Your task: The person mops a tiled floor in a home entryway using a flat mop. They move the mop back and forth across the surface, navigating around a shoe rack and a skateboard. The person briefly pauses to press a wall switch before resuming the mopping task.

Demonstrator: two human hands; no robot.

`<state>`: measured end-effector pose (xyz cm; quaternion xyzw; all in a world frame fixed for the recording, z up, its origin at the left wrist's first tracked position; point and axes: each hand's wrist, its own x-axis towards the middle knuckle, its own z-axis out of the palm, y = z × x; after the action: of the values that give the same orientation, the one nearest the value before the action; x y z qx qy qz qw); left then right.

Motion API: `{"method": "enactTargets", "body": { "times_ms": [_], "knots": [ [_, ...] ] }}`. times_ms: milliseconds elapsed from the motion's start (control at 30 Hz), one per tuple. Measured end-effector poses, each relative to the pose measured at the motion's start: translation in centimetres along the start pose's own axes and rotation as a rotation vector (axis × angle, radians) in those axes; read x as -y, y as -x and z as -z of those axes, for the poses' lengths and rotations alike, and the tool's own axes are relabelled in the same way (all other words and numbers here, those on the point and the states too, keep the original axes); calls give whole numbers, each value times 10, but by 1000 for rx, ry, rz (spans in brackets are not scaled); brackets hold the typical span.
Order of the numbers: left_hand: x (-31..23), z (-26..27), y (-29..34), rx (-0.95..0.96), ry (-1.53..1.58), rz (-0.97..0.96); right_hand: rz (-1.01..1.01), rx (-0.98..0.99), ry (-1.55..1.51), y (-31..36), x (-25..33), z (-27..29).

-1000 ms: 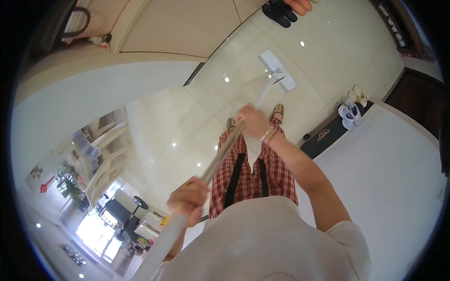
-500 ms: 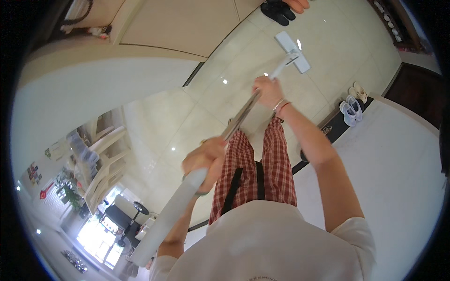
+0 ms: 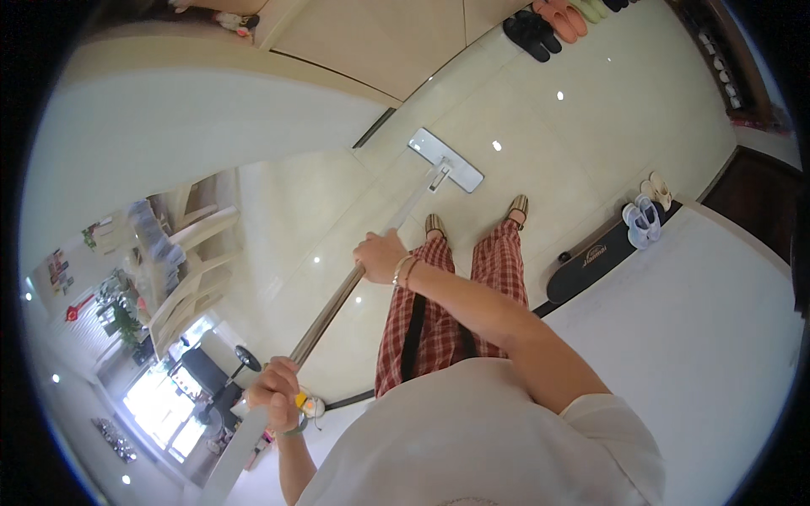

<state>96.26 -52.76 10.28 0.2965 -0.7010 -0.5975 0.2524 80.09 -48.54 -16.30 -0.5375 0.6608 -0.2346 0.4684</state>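
A flat mop (image 3: 331, 314) slants across the view, its white rectangular head (image 3: 462, 172) lying on the shiny tiles ahead of my feet. My left hand (image 3: 275, 393) is closed round the upper part of the metal pole, just above where the pale grip runs toward the lower left edge. Farther down, my right hand (image 3: 380, 255) wraps the pole near the whitish lower section. That arm crosses in front of my red plaid trousers. The far end of the grip is cut off by the dark rim.
Black slippers (image 3: 532, 35) and orange slippers (image 3: 560, 20) line the cabinet (image 3: 363, 42) at the top. On the right, a skateboard (image 3: 588, 267) and pale shoes (image 3: 643, 221) lie along a white wall (image 3: 675, 337). Wooden chairs (image 3: 196, 274) stand at left.
The mop has been pulled back toward me and to the left, its head now closer to my feet. Both hands moved down and left with the pole, still gripping it.
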Motion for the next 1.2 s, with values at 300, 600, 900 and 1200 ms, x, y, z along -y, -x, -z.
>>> {"method": "enactTargets", "body": {
  "times_ms": [300, 600, 900, 1200],
  "knots": [
    [44, -156, -64, 213, 193, -96, -189, -201, 179, 98, -153, 107],
    [162, -355, -105, 572, 376, -180, -451, -652, 187, 221, -378, 180],
    [107, -175, -38, 634, -25, -75, -377, -814, 79, 167, -233, 32],
    [-5, 4, 0, 457, -110, 15, -247, -468, -162, 69, -6, -53]
  ]
}}
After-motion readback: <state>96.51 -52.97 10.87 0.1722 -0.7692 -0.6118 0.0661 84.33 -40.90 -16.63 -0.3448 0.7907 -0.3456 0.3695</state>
